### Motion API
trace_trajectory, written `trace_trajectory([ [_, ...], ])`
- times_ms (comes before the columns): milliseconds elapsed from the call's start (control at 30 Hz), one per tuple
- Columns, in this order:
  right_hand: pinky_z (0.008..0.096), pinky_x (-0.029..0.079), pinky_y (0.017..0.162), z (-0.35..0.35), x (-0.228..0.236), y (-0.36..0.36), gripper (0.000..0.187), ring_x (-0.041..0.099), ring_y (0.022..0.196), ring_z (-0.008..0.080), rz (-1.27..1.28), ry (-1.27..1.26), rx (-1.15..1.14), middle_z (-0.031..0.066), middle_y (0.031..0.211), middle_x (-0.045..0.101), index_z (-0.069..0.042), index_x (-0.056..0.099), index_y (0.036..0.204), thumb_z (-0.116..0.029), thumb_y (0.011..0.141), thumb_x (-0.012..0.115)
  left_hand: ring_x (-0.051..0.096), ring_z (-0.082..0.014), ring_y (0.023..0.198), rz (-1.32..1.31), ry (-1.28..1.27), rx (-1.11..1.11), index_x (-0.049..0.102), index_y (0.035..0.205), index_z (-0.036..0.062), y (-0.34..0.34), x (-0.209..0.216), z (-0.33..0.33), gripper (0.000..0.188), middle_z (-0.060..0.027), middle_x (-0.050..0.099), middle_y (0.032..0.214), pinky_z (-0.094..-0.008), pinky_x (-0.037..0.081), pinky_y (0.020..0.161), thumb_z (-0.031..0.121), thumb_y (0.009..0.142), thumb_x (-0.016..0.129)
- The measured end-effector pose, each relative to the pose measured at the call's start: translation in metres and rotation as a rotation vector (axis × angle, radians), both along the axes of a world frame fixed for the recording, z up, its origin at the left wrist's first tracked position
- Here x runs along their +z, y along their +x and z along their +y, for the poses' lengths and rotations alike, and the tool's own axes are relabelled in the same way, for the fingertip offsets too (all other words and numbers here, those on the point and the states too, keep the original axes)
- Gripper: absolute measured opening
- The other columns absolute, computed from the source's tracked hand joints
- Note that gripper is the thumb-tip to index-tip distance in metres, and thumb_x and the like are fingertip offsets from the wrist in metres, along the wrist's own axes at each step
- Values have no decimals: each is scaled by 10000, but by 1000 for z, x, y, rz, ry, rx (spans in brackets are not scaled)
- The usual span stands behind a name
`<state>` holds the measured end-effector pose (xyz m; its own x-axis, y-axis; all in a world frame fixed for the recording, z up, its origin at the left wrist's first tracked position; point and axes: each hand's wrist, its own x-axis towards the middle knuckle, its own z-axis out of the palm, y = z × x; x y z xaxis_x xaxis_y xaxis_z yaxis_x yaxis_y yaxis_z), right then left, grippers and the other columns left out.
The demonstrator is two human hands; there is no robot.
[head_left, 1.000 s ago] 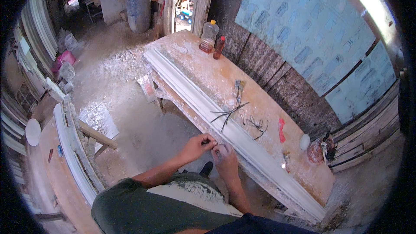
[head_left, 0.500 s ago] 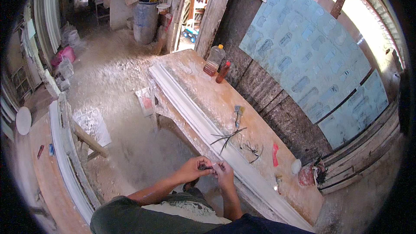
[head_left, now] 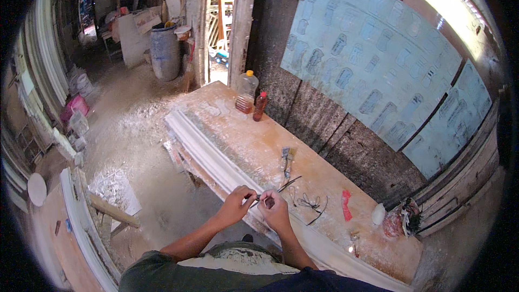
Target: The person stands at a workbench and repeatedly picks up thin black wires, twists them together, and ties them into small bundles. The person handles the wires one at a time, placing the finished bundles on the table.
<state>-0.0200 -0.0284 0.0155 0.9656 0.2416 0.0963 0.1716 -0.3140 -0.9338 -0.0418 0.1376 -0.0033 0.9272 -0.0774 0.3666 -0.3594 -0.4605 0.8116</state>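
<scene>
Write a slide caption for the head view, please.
Left hand and right hand close together near white moulding on a wooden workbench.

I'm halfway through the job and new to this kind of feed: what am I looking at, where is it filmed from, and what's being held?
There is no machine here, only two bare hands. The view comes from a wide fisheye camera worn on the head, looking down, so straight edges bend. The left hand and right hand meet, seemingly pinching a small dark thing, too small to identify. On the wooden table lie a long white moulding, black cords, a brush and a red strip. Farther along stand a yellow-capped bottle and a red-capped bottle.
</scene>
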Motion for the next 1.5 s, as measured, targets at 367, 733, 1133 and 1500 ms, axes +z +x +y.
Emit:
trace_trajectory([
  [367, 295, 534, 633, -33, 9, 62, 154, 667, 741, 211, -354, -61, 145, 110, 879, 673, -41, 661, 973, -133, 856, 703, 573, -109, 899, 467, -534, -139, 596, 1012, -10, 63, -8, -16, 199, -31, 632, 929, -272, 456, 857, 184, 980, 562],
  [733, 255, 488, 736, 16, -11, 78, 122, 600, 774, 115, 174, 370, 54, 48, 867, 639, 2, 590, 975, -112, 937, 607, 554, -62, 755, 231, -294, -27, 554, 980, 33, 70, 17, 19, 116, -2, 600, 818, -212, 434, 655, 53, 911, 645],
  [1133, 278, 479, 729, 85, 15, 55, 216, 605, 808, 138, 80, -28, 154, 74, 909, 657, -18, 624, 1080, -185, 945, 608, 440, -38, 582, 78, -402, -151, 687, 943, 20, 67, 0, 101, 112, 15, 535, 609, -271, 338, 493, 114, 930, 628],
  [1500, 368, 482, 763, 141, 8, 12, 222, 641, 810, 251, -20, -246, 85, 170, 894, 659, 18, 610, 1001, -181, 929, 541, 457, -120, 560, 370, -102, -269, 502, 1183, 70, 94, 42, 167, 310, -51, 469, 618, -294, 384, 505, 230, 941, 610],
])
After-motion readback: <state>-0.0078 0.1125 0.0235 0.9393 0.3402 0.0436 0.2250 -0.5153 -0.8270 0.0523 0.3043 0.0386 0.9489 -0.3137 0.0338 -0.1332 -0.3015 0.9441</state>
